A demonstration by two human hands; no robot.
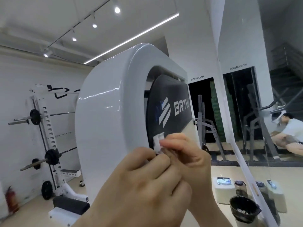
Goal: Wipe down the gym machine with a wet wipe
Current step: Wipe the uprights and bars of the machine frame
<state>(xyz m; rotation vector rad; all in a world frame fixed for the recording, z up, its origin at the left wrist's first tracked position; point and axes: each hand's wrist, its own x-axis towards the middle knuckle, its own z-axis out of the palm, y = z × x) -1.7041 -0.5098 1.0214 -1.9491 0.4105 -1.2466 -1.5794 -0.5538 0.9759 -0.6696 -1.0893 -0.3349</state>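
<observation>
The gym machine (pixel 105 115) fills the middle of the view: a glossy white arched housing around a black panel (pixel 172 105) with white lettering. In front of its lower right edge my two hands meet. A small bunched white wet wipe (pixel 158 142) sticks up between them. My left hand (pixel 142 182) has its fingers curled onto the wipe's lower end. My right hand (pixel 183 151) pinches the wipe from the right with thumb and fingertips. Most of the wipe is hidden by my fingers.
A white squat rack (pixel 47 136) with barbells and plates stands at the left wall, a red fire extinguisher (pixel 10 199) beside it. A black-lined bin (pixel 244 210), a white wipe tub (pixel 223 189) and a bottle (pixel 240 188) sit by the mirror wall at right.
</observation>
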